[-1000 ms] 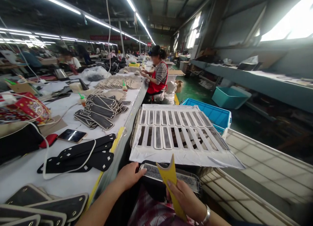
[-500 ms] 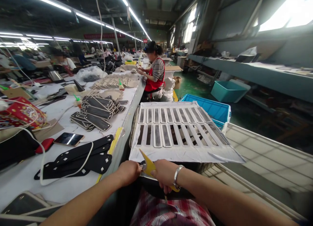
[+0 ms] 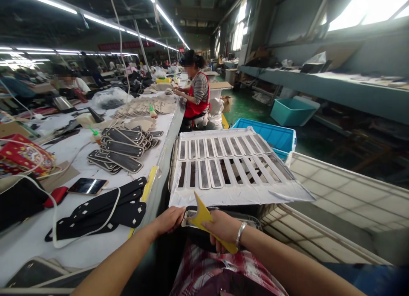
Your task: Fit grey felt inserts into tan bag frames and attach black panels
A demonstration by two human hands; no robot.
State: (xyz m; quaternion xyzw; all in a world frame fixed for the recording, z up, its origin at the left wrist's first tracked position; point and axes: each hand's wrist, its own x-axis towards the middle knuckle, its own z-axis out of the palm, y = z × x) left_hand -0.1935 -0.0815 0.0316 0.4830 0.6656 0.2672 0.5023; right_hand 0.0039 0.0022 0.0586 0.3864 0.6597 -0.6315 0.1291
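The right hand (image 3: pixel 223 228) is gripping a flat yellow tool (image 3: pixel 202 213). Its left end is forking into two points, the upper one reaching up toward the white frame (image 3: pixel 223 198), and its other end is showing below the hand, on the right. The tool is slanting across a dark panel (image 3: pixel 247 220), which is lying over the person's checked clothing (image 3: pixel 191 262). This panel is showing a greyish face and a pale rim; the hand and the tool are hiding its middle. The left hand (image 3: pixel 171 218) is holding the panel's left end, in a closed grip.

Just beyond the panel, the near edge of the slotted frame is running from left to right, leaving little room on the far side. On the left, the tabletop (image 3: pixel 25 245) is ending in a long edge, partly marked with a yellow strip (image 3: pixel 149 185); a narrow dark gap is separating it from the frame. On the right, a cream crate (image 3: pixel 335 181) is standing close, and a blue crate (image 3: pixel 271 136) is standing farther.
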